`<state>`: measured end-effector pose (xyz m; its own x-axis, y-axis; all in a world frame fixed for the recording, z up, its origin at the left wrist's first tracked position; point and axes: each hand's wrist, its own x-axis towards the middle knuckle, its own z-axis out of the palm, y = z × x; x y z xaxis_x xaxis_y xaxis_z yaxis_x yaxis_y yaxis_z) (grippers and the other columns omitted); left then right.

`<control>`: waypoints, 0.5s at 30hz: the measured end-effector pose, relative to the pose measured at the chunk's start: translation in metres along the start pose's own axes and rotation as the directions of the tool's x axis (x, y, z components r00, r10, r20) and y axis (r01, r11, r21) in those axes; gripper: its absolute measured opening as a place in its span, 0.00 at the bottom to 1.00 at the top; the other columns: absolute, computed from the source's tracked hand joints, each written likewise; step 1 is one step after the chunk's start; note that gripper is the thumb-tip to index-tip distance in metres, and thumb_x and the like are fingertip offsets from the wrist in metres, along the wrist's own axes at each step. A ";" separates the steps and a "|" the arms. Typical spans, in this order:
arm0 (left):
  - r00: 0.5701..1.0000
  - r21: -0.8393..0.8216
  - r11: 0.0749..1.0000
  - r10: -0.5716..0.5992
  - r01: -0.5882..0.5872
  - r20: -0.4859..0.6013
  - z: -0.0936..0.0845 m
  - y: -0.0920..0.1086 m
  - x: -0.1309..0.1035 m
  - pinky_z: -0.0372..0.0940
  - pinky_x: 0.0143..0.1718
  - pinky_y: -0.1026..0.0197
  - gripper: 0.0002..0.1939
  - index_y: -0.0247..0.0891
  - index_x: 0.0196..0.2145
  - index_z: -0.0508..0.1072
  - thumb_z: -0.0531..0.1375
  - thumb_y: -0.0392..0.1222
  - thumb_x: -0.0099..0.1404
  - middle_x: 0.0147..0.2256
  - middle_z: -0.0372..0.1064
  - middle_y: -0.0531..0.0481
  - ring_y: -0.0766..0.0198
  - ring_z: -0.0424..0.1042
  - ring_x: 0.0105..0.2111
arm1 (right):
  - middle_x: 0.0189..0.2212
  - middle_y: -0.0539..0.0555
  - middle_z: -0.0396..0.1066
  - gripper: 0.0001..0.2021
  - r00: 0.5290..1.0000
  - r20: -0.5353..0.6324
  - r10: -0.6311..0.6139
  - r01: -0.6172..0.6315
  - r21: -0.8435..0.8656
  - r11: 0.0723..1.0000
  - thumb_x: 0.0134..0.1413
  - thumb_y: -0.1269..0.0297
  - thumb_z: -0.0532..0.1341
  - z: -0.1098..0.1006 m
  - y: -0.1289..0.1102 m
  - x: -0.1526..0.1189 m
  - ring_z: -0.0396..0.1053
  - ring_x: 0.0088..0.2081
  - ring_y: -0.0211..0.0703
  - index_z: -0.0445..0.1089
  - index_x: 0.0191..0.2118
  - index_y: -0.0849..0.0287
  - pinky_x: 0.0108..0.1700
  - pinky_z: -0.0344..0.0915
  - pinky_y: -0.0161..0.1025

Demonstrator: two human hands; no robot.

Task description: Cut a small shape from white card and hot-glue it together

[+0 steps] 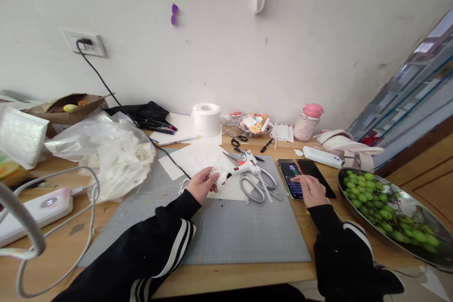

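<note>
My left hand (204, 184) pinches a small white paper-like piece (218, 175) with dark marks on it, between thumb and fingers above the grey cutting mat (247, 233). Just right of it lies a white glue gun (244, 168), and grey-handled scissors (253, 188) rest partly beneath the gun. On the table to the right, a phone (293, 188) is lit with a keyboard on its screen. My right hand (313, 191) is over that phone, a finger stretched to the screen, and grips nothing. Its other fingers are partly hidden.
A steel bowl of green grapes (382, 207) stands close beside my right arm. White paper (198, 158) lies on the mat. Behind are a tissue roll (206, 120) and a pink-lidded bottle (307, 122). A plastic bag (113, 155) and cabled white device (38, 212) occupy the left.
</note>
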<state>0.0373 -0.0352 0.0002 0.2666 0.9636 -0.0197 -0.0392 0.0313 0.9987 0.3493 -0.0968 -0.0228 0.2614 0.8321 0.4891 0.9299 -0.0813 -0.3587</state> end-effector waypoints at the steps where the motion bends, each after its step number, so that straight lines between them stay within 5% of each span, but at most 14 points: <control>1: 1.000 0.000 1.000 -0.001 0.001 0.000 0.000 0.000 0.000 0.55 0.18 0.66 0.22 0.36 0.22 0.65 0.61 0.59 0.42 0.17 0.68 0.54 0.71 0.60 0.14 | 0.34 0.56 0.74 0.19 1.000 0.006 -0.004 0.004 0.002 1.000 0.54 0.60 0.43 0.000 0.000 0.000 0.66 0.42 0.49 0.70 0.31 0.56 0.45 0.56 0.48; 10: 1.000 -0.001 1.000 -0.011 0.011 -0.004 -0.001 0.001 0.000 0.55 0.18 0.66 0.23 0.36 0.23 0.65 0.61 0.60 0.41 0.17 0.68 0.54 0.72 0.60 0.14 | 0.33 0.55 0.74 0.18 1.000 0.010 -0.008 0.008 0.006 1.000 0.54 0.61 0.44 0.000 -0.004 0.000 0.66 0.41 0.49 0.71 0.30 0.55 0.46 0.56 0.50; 15: 1.000 0.002 1.000 -0.009 0.009 -0.010 0.000 0.002 -0.001 0.54 0.18 0.66 0.22 0.36 0.22 0.64 0.61 0.59 0.41 0.15 0.66 0.56 0.71 0.59 0.13 | 0.29 0.56 0.73 0.17 0.988 -0.156 0.000 0.007 0.047 0.999 0.51 0.61 0.46 -0.010 0.004 -0.003 0.67 0.39 0.48 0.70 0.25 0.57 0.46 0.58 0.47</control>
<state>0.0367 -0.0359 0.0025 0.2569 0.9660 -0.0291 -0.0348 0.0393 0.9986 0.3547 -0.1047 -0.0177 0.2988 0.7364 0.6070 0.9186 -0.0495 -0.3921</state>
